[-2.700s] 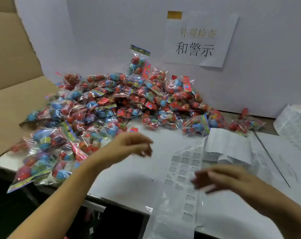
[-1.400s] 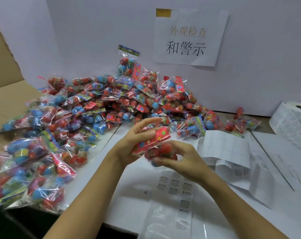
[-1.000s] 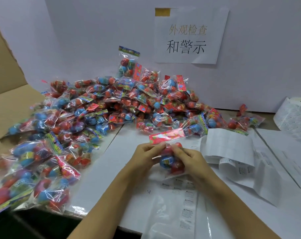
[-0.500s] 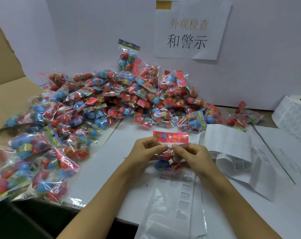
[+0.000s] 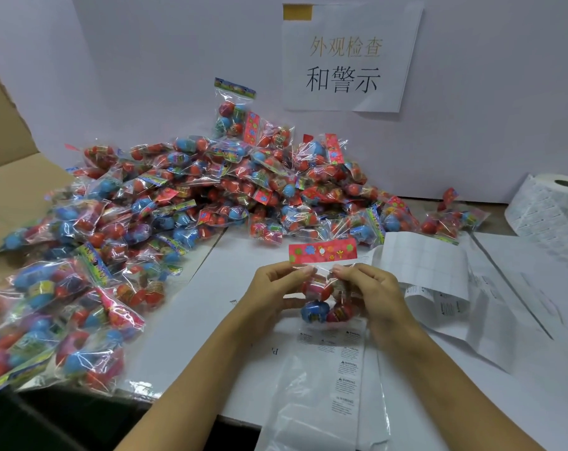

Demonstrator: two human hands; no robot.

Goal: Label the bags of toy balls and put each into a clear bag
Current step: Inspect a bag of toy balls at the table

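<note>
Both the left hand (image 5: 277,289) and right hand (image 5: 370,288) pinch one bag of toy balls (image 5: 323,288) just above the clear bag (image 5: 328,385); the slippery film could slide free, dropping it.

The pile of toy-ball bags (image 5: 191,203) blocks the table's (image 5: 191,307) left and rear. A bare white strip runs between it and the left hand (image 5: 273,292). Clear bags (image 5: 328,385) lie near the front edge; label sheets (image 5: 429,268) and a label roll (image 5: 549,206) crowd the right.
</note>
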